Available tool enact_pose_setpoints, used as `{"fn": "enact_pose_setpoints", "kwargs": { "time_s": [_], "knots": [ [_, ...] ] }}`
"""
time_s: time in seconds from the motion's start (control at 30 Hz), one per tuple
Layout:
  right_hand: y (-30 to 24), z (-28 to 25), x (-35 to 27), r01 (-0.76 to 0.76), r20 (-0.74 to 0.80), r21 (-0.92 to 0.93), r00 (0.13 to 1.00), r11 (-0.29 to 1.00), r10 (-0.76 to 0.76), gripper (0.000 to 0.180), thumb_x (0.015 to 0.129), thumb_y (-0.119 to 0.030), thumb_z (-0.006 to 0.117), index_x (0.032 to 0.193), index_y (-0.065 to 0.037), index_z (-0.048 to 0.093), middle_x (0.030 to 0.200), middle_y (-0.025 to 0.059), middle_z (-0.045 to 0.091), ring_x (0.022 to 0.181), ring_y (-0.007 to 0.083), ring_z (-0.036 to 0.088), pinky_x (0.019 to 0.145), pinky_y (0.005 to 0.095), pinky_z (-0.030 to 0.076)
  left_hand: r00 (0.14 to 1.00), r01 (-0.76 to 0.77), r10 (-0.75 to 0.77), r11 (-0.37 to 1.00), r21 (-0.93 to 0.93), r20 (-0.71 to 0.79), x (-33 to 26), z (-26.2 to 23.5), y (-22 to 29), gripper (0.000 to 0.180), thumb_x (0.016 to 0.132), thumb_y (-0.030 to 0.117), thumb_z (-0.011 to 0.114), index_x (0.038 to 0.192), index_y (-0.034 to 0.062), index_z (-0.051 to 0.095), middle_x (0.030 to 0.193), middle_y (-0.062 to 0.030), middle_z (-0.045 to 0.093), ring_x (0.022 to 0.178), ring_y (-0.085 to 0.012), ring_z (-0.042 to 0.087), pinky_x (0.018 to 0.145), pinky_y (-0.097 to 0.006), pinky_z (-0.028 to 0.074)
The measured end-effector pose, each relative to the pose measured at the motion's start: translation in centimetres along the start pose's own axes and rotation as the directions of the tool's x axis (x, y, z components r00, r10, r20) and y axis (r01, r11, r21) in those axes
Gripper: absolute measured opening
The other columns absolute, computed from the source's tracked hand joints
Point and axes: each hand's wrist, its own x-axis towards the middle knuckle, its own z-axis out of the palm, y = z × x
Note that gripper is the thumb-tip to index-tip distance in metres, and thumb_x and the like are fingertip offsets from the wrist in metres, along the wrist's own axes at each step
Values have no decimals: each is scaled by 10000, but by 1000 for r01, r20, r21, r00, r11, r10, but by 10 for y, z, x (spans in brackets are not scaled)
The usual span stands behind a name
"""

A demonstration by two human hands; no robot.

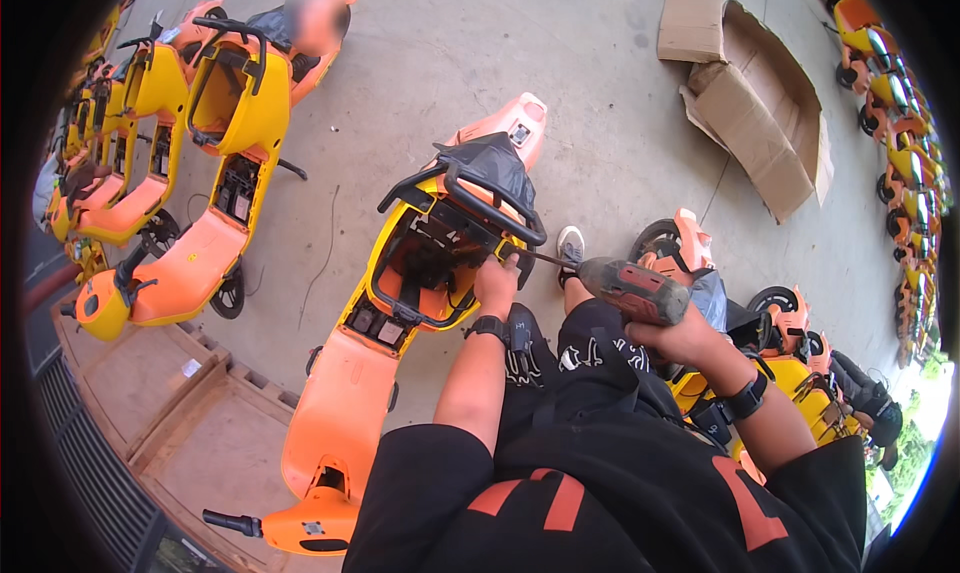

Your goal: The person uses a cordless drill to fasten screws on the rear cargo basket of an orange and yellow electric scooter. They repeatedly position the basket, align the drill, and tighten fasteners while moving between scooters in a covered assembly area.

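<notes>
A: What is on the far left?
B: A row of yellow and orange scooters [145,158]. Below them are some brown boards [200,443].

A: And then?
B: The middle scooter [345,398]. It stands on the grey floor [400,53], to the left of the person's legs. Its seat part is open on top, so you can see the dark inside [430,253]. A black bar [490,208] bends around the back, and a black plastic sheet [490,163] lies behind that.

A: Where is the left hand [496,285]?
B: By the right side of the open part, near the tip of a long dark bit [550,259]. Its fingers are curled. I can't tell if they are squeezing anything.

A: What is the bit on?
B: A red and dark drill [635,289]. It lies on its side in the air and points left, at the middle scooter. The right hand [680,335] is wrapped around its handle. A shoe [570,245] is just under the bit.

A: What is on the right?
B: More scooters [790,378] close by, a torn cardboard box [755,123] farther away, and a long scooter line [895,163] at the edge.
</notes>
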Motion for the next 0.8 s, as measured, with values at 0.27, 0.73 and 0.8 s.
{"fn": "enact_pose_setpoints", "kwargs": {
  "time_s": [0.27,0.73,0.8],
  "knots": [
    [16,3,5,204,-22,-103,978,974,-207,417,733,-133,701,1125,-22,616,872,80,658,780,169,600,756,315,509,992,73,-61,992,103,-107,-66,0,8,736,841,490,691,1332,14,419,982,-243,694,933,-434,658,790,-499,523],
    [0,8,-5,208,21,-291,977,934,-212,438,713,-258,726,1068,-18,637,907,196,697,892,380,664,838,433,505,983,-55,-13,929,365,183,5,16,-10,671,834,389,641,1306,-46,444,1160,-245,661,1099,-376,642,919,-447,524],
    [12,14,0,259,41,-337,965,905,-260,470,703,-278,749,1080,-29,618,953,192,656,941,387,639,891,458,454,977,-139,50,890,434,209,19,13,-16,581,844,372,628,1258,-27,545,1165,-217,670,1100,-354,648,912,-430,530]
  ]
}}
